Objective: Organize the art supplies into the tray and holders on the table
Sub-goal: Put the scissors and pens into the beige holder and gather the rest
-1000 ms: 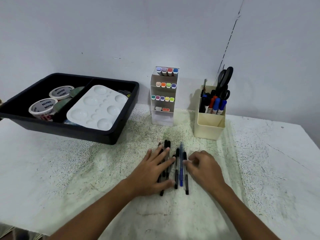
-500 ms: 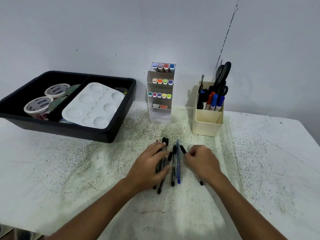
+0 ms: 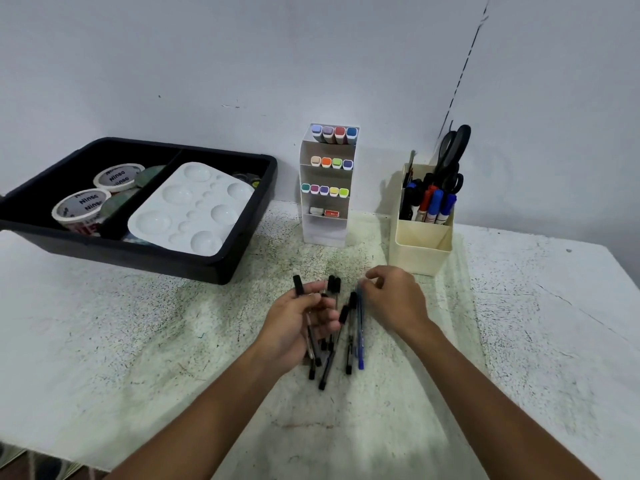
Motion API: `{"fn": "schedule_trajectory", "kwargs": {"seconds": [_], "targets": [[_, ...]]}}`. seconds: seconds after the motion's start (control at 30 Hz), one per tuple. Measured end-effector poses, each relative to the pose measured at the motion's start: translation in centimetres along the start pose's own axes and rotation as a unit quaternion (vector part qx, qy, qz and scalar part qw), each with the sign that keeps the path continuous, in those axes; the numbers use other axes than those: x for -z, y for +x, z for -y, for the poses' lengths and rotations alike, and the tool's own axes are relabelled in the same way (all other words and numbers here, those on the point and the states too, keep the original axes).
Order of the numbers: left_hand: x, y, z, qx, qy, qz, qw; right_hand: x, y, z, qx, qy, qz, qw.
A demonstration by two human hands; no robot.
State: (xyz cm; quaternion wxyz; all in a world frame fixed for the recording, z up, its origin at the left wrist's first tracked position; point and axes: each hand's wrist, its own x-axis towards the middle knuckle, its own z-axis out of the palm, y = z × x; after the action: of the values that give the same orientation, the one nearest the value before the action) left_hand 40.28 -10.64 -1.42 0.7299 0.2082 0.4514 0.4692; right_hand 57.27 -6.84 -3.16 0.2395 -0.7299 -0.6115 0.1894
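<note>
Several black pens (image 3: 329,355) and one blue pen (image 3: 360,337) lie bunched on the table in front of me. My left hand (image 3: 294,327) is turned palm up and holds one black pen (image 3: 300,289) between thumb and fingers, cap pointing away. My right hand (image 3: 394,297) hovers over the top ends of the pens with curled fingers; whether it pinches a pen is hidden. Behind stand a cream pen cup (image 3: 420,244) with markers and scissors, and a white tiered marker holder (image 3: 327,185).
A black tray (image 3: 221,268) at the left holds tape rolls (image 3: 81,209) and a white paint palette (image 3: 194,209). The table's right edge (image 3: 623,271) slants away. A wall rises close behind the holders.
My left hand has turned palm up and lifted one black pen out of the bunch. My right hand has moved up toward the pens' top ends. The pens lie more scattered.
</note>
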Motion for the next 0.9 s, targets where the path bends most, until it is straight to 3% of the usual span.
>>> {"fn": "schedule_trajectory", "kwargs": {"seconds": [0.13,0.37,0.7,0.77,0.83,0.9], "targets": [[0.5,-0.1,-0.5,0.019,-0.024,0.018,0.999,-1.4,0.2,0.6,0.034,-0.114,-0.022,0.993],[0.8,0.0,-0.7,0.033,-0.014,0.032,0.999,-0.8,1.1,1.0,-0.003,-0.121,0.011,0.993],[0.7,0.5,-0.4,0.038,-0.008,0.03,0.999,0.5,-1.7,0.4,0.048,-0.226,0.035,0.972],[0.4,0.7,-0.2,0.046,-0.006,0.034,0.998,1.2,-1.7,0.6,0.026,-0.153,0.045,0.987],[0.0,0.8,-0.1,0.053,-0.004,0.037,0.998,2.1,-1.4,1.0,-0.009,0.024,0.06,0.998],[-0.4,0.7,0.1,0.051,0.006,0.053,0.997,2.9,-1.3,1.8,-0.019,0.18,0.086,0.98]]}}
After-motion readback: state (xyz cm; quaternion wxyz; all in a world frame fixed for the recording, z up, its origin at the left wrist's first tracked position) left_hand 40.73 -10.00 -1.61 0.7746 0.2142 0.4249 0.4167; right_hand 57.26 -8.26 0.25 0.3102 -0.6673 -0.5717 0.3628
